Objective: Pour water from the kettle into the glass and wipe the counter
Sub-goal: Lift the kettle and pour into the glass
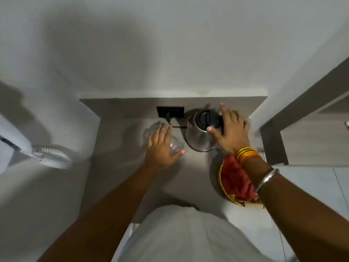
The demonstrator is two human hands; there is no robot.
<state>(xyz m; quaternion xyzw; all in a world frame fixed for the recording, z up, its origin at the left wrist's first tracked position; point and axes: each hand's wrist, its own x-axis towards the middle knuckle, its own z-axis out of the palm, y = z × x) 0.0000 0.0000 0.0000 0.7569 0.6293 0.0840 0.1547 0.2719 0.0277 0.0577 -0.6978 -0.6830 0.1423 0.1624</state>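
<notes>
Head view, looking straight down at a narrow grey counter (132,167) set against a white wall.

Steel kettle (201,132) stands upright at the back right of the counter, black lid on, spout toward the left. Right hand (229,132) is over its black handle side: fingers spread, index pointing to the wall, thumb tip resting on the lid edge. Not closed around the handle; whether the palm touches it I cannot tell.

Clear glass (176,145) sits just left of the kettle, near but apart from it. Left hand (162,148) is laid over the glass from the left, fingers extended and loosely open, thumb hooked round the near side. Contact looks likely, firm grip cannot be confirmed.

Black socket plate (170,111) on the back ledge, 1 plug in, cable running toward the kettle base.

Red cloth (235,178) lies in a yellow woven basket (221,183) at the counter's front right, partly hidden by the right forearm. Orange bangles (246,155) and 1 silver bracelet (267,179) on that wrist.
</notes>
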